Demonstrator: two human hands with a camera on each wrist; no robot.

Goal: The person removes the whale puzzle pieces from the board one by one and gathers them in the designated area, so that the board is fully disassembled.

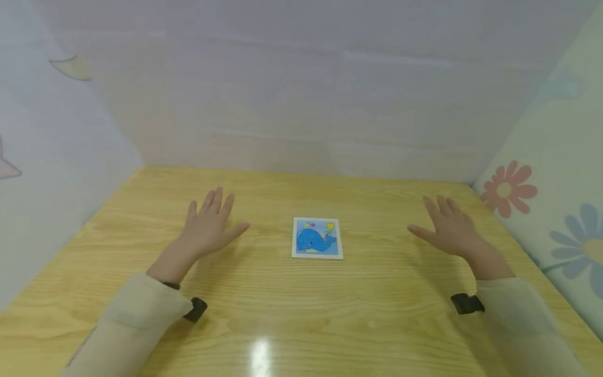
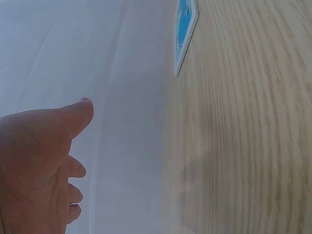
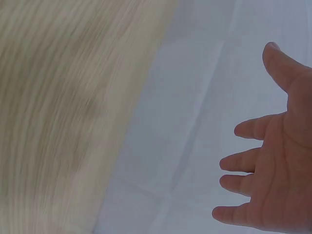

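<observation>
A light wood-grain tabletop (image 1: 301, 314) with a glossy glare spot near its front edge fills the lower view. A plain pale back wall (image 1: 301, 89) rises behind it. The right side panel (image 1: 560, 173) carries a pink flower (image 1: 507, 189) and a blue flower (image 1: 581, 246); the left side panel (image 1: 42, 173) shows faint printed shapes.

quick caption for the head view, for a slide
Left hand and right hand open above wooden table, whale puzzle between them.
</observation>
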